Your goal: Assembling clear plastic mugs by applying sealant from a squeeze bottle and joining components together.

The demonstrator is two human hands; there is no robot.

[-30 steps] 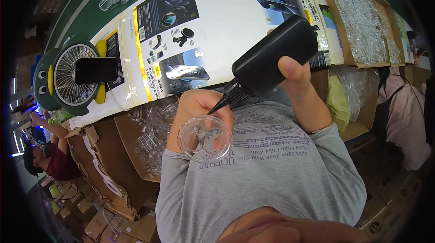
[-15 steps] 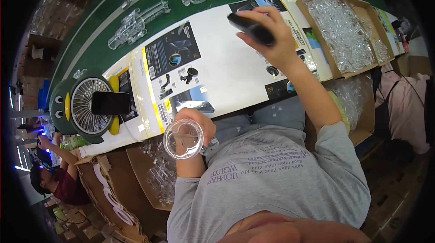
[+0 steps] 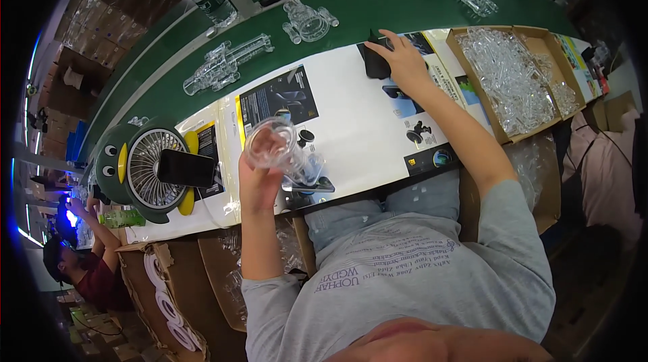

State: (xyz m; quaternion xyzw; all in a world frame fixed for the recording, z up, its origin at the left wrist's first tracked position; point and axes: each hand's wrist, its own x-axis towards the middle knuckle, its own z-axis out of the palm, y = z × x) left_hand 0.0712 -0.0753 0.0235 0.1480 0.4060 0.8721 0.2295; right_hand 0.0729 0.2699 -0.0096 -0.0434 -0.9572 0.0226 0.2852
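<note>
My left hand (image 3: 260, 183) is closed around a clear, hollow part (image 3: 270, 145) with a wide round mouth. The part is raised above the near edge of the work surface, its lower end smeared by motion. Farther off to the right, my right hand (image 3: 405, 65) has its fingers spread at a black handheld object (image 3: 376, 64) resting on the printed cardboard (image 3: 341, 122). The thumb lies across that object's upper part; its exact kind I cannot make out.
Left stands a green penguin-shaped fan (image 3: 111, 172) with a phone (image 3: 185, 169) before its grille. Clear assemblies (image 3: 219, 68) lie on the green tabletop (image 3: 364, 4). An open box (image 3: 466, 68) of small clear pieces sits right. Another person (image 3: 101, 274) works at far left.
My left hand has lifted the clear part away from my body, up over the cardboard. The right hand has lowered the black object onto the surface, and its fingers have spread. The view has shifted slightly.
</note>
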